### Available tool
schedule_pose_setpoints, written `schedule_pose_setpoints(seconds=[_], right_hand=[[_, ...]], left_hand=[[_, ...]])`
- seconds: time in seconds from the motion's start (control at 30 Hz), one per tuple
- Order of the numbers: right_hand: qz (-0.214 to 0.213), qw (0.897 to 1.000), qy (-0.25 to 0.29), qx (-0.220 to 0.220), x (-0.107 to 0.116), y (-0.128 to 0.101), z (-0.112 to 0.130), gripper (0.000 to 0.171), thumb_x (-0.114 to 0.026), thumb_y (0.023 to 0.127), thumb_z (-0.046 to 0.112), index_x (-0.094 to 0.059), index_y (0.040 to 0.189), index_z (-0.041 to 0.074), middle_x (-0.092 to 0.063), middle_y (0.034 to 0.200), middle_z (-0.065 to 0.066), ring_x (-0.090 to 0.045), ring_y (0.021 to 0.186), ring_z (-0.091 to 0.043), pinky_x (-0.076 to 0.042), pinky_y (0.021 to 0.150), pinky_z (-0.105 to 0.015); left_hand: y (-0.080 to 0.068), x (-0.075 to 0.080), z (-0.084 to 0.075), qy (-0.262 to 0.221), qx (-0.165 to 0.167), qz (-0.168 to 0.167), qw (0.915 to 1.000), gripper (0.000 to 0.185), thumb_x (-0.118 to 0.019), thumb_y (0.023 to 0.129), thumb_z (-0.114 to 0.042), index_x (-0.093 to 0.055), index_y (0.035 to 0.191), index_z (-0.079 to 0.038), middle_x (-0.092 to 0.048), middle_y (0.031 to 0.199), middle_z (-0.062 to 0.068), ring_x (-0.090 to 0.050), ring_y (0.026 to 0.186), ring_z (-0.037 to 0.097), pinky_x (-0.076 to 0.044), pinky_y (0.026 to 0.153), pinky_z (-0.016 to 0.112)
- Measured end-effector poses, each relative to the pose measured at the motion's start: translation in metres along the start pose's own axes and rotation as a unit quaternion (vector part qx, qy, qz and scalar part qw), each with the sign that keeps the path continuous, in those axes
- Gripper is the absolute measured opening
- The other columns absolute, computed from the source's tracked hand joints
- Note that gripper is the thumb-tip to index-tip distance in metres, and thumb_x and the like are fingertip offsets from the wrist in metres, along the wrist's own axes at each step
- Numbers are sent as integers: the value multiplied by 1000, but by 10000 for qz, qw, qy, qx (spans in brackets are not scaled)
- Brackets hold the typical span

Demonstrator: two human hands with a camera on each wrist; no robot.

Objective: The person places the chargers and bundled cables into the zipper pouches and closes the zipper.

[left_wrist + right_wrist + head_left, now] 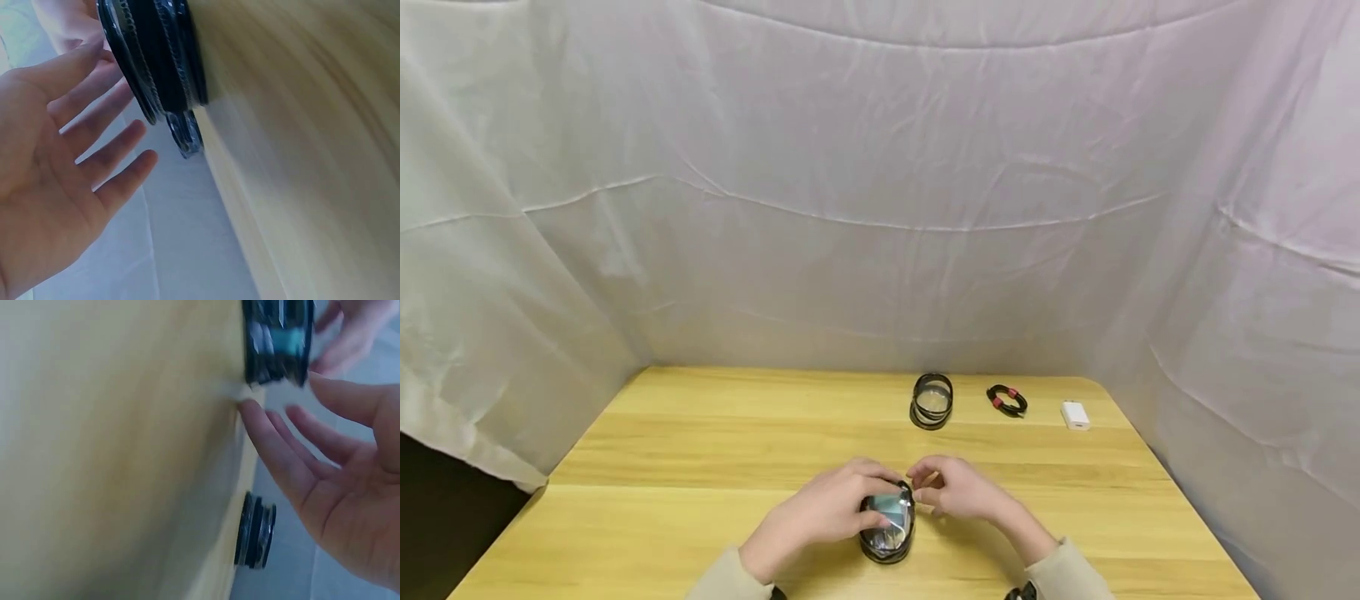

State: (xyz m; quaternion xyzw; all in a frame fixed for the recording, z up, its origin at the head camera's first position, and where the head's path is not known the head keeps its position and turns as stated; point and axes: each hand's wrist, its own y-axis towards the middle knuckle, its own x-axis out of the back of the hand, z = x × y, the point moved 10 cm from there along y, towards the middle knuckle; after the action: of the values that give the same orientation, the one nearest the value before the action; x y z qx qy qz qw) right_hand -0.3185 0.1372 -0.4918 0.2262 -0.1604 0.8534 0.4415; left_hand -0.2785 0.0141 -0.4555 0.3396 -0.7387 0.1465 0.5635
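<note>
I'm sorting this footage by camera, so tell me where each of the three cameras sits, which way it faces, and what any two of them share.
Head: worn on the head, facing forward and down at the wooden table; shows both forearms, the left hand and right hand at the near black round case.
Left wrist: beside the left hand, facing its spread palm and the case edge-on.
Right wrist: beside the right hand, facing its relaxed fingers, the case, and the far black round case.
Shared: all three show the near case; the head and right wrist views also show the far one.
</note>
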Motion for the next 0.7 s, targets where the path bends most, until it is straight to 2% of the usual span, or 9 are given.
schedule_pose_setpoints(seconds=[0.07, 0.2, 0.33, 0.5, 0.7], right_hand=[[-175, 9998, -80, 61, -1, -6, 3, 37, -73, 96, 10, -63, 128, -5, -67, 119, -20, -70, 95, -29, -64, 71, -34], [-384, 9984, -351, 219, -6, -18, 10, 56, -76, 96, 23, -56, 139, -7, -61, 135, -23, -67, 109, -33, -62, 86, -40], [-361, 9981, -354, 364, -15, -28, 18, 66, -78, 94, 26, -51, 145, -6, -58, 137, -20, -63, 117, -38, -60, 94, -44], [-391, 9974, -419, 440, -25, -35, 22, 79, -83, 89, 27, -46, 150, -7, -55, 139, -20, -60, 123, -39, -59, 96, -36], [-404, 9968, -592, 341, -31, -36, 24, 88, -84, 87, 29, -41, 151, -13, -50, 148, -28, -54, 132, -42, -49, 109, -50]], left_hand=[[-4, 0, 4, -51, 144, -46, 9999, 51, -78, 93, -38, -68, 138, -17, -58, 149, 0, -55, 136, 22, -49, 111, 46], [-12, -2, 11, -111, 494, -21, 9987, 70, -78, 91, -47, -57, 150, -15, -48, 159, 9, -51, 140, 30, -49, 110, 54], [-19, -5, 16, -213, 664, 59, 9975, 82, -80, 87, -51, -51, 153, -12, -43, 161, 14, -50, 141, 35, -48, 110, 56], [-21, -8, 10, -361, 519, 126, 9979, 83, -81, 87, -49, -52, 152, -7, -45, 158, 16, -54, 136, 35, -49, 110, 52], [-23, -13, 7, -565, 596, 224, 9964, 79, -82, 88, -44, -53, 151, -7, -44, 157, 14, -55, 134, 30, -51, 109, 45]])
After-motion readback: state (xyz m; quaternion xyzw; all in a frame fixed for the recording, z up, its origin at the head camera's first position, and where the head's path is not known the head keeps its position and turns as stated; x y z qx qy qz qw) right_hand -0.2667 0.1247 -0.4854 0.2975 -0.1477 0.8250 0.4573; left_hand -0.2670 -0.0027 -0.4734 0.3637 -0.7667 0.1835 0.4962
